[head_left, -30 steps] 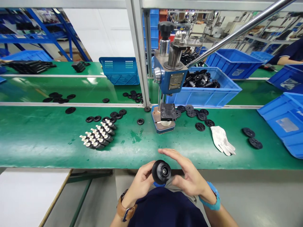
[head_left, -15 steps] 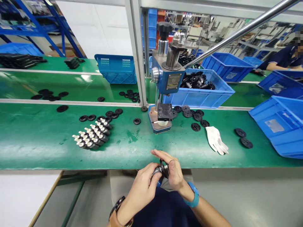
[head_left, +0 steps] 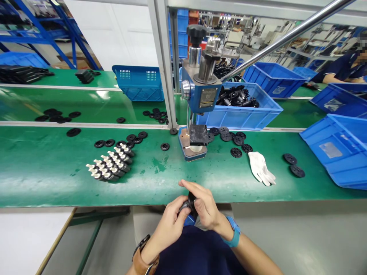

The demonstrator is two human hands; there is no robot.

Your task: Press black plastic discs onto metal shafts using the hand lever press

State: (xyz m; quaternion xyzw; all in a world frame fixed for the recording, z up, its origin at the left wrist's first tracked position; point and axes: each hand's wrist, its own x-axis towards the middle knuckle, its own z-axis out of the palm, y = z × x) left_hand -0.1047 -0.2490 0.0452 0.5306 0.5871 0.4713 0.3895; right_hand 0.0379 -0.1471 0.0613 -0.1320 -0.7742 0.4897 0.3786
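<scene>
Low at the front edge of the table, my left hand (head_left: 171, 221) is closed around a black cylindrical part (head_left: 185, 206). A black disc (head_left: 191, 198) sits at the right end of this part. My right hand (head_left: 205, 208) lies against the disc with its palm side, fingers stretched out over it and thumb apart; the contact itself is partly hidden. Left of my hands stands a cluster of black cylinders with white shafts (head_left: 110, 164), upright. Ahead is a blue hand press (head_left: 200, 95) with a black block (head_left: 198, 135) over its base.
Black discs (head_left: 236, 152) are scattered right of the press, and small black rings (head_left: 164, 146) to its left. A white glove (head_left: 260, 168) lies at the right. Behind stands a blue bin (head_left: 243, 116) of black parts; another blue bin (head_left: 338, 149) tilts at the far right. A co-worker (head_left: 344, 67) sits beyond.
My hands and the black part have shifted slightly left. The right palm has come closer over the disc, and the pale shaft end seen before is now hidden.
</scene>
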